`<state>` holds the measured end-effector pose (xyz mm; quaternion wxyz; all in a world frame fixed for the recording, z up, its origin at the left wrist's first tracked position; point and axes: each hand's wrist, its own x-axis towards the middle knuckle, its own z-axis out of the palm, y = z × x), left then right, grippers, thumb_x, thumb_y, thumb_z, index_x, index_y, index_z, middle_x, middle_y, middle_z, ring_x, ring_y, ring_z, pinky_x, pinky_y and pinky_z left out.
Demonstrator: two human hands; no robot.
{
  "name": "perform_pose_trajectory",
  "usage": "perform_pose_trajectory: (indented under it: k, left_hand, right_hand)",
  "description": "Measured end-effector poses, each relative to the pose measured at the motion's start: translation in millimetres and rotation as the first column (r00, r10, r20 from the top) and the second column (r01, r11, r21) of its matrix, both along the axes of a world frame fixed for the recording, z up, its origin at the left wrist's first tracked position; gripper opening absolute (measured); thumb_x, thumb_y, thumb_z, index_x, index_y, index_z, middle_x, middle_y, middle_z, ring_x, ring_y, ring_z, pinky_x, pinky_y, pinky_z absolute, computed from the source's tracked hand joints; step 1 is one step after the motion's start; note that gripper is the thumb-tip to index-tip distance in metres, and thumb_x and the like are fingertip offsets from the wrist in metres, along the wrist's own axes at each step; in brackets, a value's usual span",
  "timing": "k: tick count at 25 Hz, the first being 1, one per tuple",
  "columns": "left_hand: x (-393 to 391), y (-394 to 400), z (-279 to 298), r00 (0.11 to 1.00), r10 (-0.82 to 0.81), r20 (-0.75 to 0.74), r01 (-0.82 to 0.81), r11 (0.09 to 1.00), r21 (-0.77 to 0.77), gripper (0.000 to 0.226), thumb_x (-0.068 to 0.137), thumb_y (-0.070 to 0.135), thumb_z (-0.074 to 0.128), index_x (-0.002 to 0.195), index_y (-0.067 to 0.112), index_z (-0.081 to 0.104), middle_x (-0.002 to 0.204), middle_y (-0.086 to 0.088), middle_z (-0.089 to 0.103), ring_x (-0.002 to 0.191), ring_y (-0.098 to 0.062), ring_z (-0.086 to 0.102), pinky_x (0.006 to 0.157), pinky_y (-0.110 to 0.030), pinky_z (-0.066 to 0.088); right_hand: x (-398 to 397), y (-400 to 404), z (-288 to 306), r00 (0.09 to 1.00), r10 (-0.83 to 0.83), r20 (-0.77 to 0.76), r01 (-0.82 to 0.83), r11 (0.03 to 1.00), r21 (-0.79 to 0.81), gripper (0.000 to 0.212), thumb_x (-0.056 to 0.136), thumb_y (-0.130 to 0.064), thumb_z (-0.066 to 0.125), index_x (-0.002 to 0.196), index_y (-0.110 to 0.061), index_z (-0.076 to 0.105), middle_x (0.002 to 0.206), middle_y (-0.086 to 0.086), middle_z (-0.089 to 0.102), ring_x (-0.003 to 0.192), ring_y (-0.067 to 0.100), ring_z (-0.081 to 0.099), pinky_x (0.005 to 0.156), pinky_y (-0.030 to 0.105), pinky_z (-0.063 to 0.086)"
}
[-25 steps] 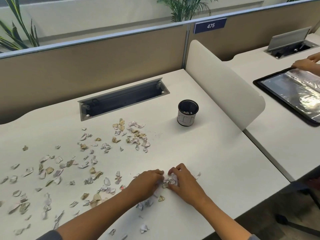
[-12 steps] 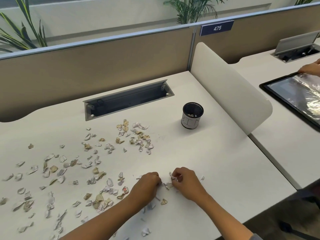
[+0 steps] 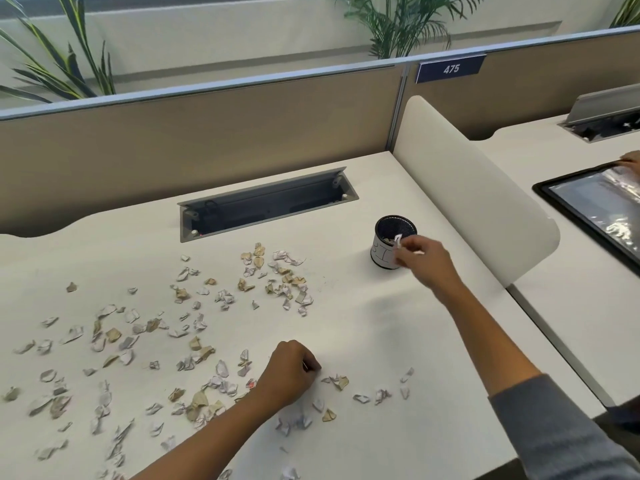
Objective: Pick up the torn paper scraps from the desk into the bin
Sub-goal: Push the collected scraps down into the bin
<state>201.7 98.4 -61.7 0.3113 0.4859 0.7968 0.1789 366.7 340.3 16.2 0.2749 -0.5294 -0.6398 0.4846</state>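
Note:
Many torn paper scraps (image 3: pixel 194 341), white and tan, lie scattered over the left and middle of the white desk (image 3: pixel 363 327). A small black mesh bin (image 3: pixel 388 237) with a white label stands at the back right of the desk, with a few scraps inside. My right hand (image 3: pixel 420 259) hovers at the bin's near rim, fingers pinched on white paper scraps (image 3: pixel 398 241). My left hand (image 3: pixel 289 370) rests near the front of the desk, fingers curled among scraps; whether it holds any is hidden.
An open cable tray (image 3: pixel 266 202) is sunk into the desk behind the scraps. A white curved divider (image 3: pixel 464 188) stands right of the bin. Beyond it, another person's hand (image 3: pixel 630 165) touches a black tray (image 3: pixel 588 206). A beige partition (image 3: pixel 207 140) closes the back.
My right hand has left the front of the desk and travelled up and right to the bin with scraps in it. My left hand stayed near the front.

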Motion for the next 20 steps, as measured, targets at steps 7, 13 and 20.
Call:
perform_pose_trajectory:
  k: [7, 13, 20]
  left_hand:
    - [9.0, 11.8, 11.7, 0.987, 0.094, 0.131, -0.099, 0.995, 0.031, 0.019, 0.077, 0.006, 0.067, 0.083, 0.018, 0.08, 0.083, 0.007, 0.076, 0.07, 0.001, 0.066, 0.062, -0.007, 0.049]
    - [7.8, 18.1, 13.2, 0.983, 0.087, 0.16, -0.099, 0.993, 0.07, 0.019, 0.08, 0.006, 0.065, 0.087, 0.017, 0.079, 0.083, 0.005, 0.075, 0.074, -0.003, 0.068, 0.067, -0.009, 0.051]
    - [26.7, 16.4, -0.9, 0.993, -0.011, 0.12, 0.005, 0.999, 0.048, 0.025, 0.088, 0.005, 0.055, 0.097, 0.018, 0.075, 0.092, 0.001, 0.071, 0.081, -0.01, 0.065, 0.072, -0.017, 0.051]
  right_hand:
    - [-28.2, 59.3, 4.4, 0.983, -0.079, 0.168, 0.074, 0.997, 0.031, 0.007, 0.079, -0.01, 0.07, 0.086, -0.009, 0.071, 0.081, 0.01, 0.073, 0.059, 0.007, 0.067, 0.05, 0.014, 0.048]
    - [-23.4, 68.1, -0.3, 0.979, -0.11, 0.172, 0.114, 0.993, -0.012, 0.01, 0.077, -0.007, 0.074, 0.085, -0.012, 0.074, 0.091, 0.013, 0.075, 0.081, 0.025, 0.074, 0.063, 0.026, 0.052]
    - [-0.1, 8.8, -1.7, 0.988, -0.034, 0.148, 0.032, 0.999, 0.013, 0.014, 0.082, -0.013, 0.068, 0.092, -0.017, 0.077, 0.083, 0.003, 0.075, 0.081, 0.017, 0.072, 0.062, 0.02, 0.051]
